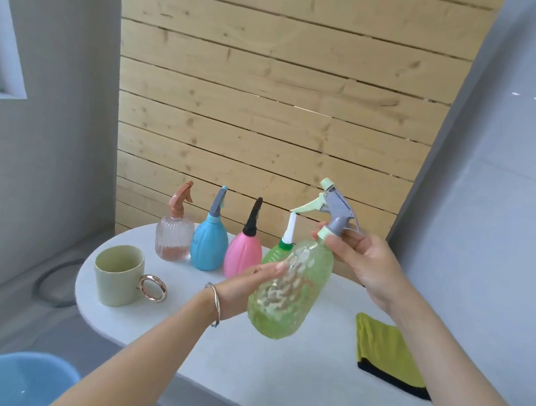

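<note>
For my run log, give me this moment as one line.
left hand holds green spray bottle body | right hand pinches its neck collar | bottle tilted above white table

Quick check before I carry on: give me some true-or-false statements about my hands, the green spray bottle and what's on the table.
1. Both hands hold the green spray bottle, and it is tilted. True.
2. The right hand grips the bottle's base. False: it pinches the neck just under the spray head, while the left hand holds the body.
3. The mug lies on its side. False: it stands upright on the table.
4. The yellow cloth lies on the table, to the right of the held bottle. True.
</note>
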`<state>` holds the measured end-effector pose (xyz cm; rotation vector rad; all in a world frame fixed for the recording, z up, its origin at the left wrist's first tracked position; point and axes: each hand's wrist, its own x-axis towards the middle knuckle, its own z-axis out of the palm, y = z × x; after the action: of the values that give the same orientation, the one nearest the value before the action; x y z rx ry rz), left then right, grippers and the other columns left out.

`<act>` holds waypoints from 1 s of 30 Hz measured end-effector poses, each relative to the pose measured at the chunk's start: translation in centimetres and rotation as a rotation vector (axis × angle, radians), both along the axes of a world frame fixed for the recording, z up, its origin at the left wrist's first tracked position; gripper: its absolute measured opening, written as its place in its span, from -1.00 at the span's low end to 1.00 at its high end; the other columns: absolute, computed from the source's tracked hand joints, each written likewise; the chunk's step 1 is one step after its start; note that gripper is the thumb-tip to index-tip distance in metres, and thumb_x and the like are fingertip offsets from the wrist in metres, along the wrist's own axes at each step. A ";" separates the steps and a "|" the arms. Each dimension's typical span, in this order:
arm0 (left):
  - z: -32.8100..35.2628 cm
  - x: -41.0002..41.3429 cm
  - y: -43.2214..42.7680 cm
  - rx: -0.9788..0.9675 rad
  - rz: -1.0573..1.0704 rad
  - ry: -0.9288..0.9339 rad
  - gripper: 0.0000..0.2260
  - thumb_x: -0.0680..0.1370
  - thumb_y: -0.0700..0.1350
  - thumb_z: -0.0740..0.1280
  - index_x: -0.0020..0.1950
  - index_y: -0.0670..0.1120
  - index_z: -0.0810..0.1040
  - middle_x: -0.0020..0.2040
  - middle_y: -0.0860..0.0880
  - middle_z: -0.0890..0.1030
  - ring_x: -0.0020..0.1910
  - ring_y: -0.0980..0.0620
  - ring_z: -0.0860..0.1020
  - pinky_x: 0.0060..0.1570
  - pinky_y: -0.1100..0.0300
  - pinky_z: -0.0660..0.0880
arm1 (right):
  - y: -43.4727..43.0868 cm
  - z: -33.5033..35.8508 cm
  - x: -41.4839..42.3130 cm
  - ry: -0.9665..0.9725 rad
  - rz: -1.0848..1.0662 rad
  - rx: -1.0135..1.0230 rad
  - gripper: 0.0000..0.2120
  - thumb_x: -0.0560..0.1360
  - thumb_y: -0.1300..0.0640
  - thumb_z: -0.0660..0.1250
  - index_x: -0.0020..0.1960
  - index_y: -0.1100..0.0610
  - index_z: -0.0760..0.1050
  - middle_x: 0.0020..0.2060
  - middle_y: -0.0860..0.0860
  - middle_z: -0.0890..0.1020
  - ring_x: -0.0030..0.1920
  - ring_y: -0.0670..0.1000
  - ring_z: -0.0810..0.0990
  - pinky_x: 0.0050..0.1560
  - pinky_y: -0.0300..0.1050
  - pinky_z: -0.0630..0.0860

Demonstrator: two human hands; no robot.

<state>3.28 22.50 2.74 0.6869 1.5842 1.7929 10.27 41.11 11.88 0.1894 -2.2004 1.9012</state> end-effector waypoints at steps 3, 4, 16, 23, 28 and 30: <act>-0.3 -1.6 1.7 -0.142 0.222 0.129 -0.46 0.46 0.33 0.25 0.31 0.05 0.48 0.29 0.06 0.53 0.29 0.04 0.50 0.30 0.20 0.36 | 0.8 -0.8 -1.4 0.099 -0.224 0.100 -0.87 0.40 0.17 0.46 -0.04 0.08 0.63 -0.22 -0.19 0.70 -0.17 -0.26 0.62 -0.07 -0.45 0.47; -0.6 -2.1 1.9 -0.217 0.285 0.229 -0.51 0.55 0.23 0.17 0.40 0.02 0.39 0.36 0.05 0.46 0.34 0.04 0.44 0.27 0.29 0.30 | 1.0 -1.1 -2.0 0.124 -0.285 0.130 -0.86 0.39 0.18 0.48 -0.05 0.08 0.63 -0.25 -0.21 0.68 -0.22 -0.29 0.61 -0.16 -0.48 0.46; -8.6 -4.4 3.4 -0.555 0.274 0.649 -0.34 0.62 0.13 0.11 0.57 -0.05 -0.18 0.57 0.06 -0.16 0.54 0.14 -0.10 0.40 0.32 -0.09 | 4.5 -7.3 -9.2 0.057 -0.683 0.307 -0.75 0.36 0.03 0.52 0.01 0.06 0.64 -0.18 -0.10 0.68 -0.10 -0.11 0.63 0.04 -0.10 0.56; -9.1 -4.2 4.5 -0.527 0.289 0.593 -0.31 0.61 0.13 0.12 0.56 -0.07 -0.22 0.57 0.03 -0.15 0.54 0.13 -0.11 0.36 0.37 -0.11 | 5.0 -9.6 -10.9 0.020 -0.685 0.335 -0.75 0.36 0.02 0.52 -0.01 0.07 0.64 -0.15 -0.09 0.68 -0.07 -0.07 0.65 0.04 0.00 0.57; -9.3 -4.0 5.0 -0.505 0.284 0.584 -0.29 0.60 0.14 0.12 0.55 -0.07 -0.23 0.58 0.02 -0.15 0.54 0.13 -0.11 0.40 0.33 -0.11 | 5.0 -10.7 -11.2 0.034 -0.707 0.339 -0.75 0.35 0.00 0.53 -0.02 0.07 0.65 -0.11 -0.05 0.71 -0.05 -0.08 0.66 0.02 -0.07 0.57; -9.4 -4.0 5.2 -0.503 0.290 0.587 -0.30 0.60 0.15 0.12 0.56 -0.07 -0.22 0.58 0.02 -0.15 0.54 0.12 -0.11 0.41 0.32 -0.10 | 4.9 -10.8 -11.3 0.035 -0.703 0.341 -0.75 0.34 0.00 0.53 -0.03 0.06 0.65 -0.12 -0.06 0.71 -0.06 -0.09 0.65 0.02 -0.07 0.57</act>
<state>-0.73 27.66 -6.63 0.8055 2.5205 1.3332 -1.02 46.03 1.10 -0.4373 -2.1493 1.1377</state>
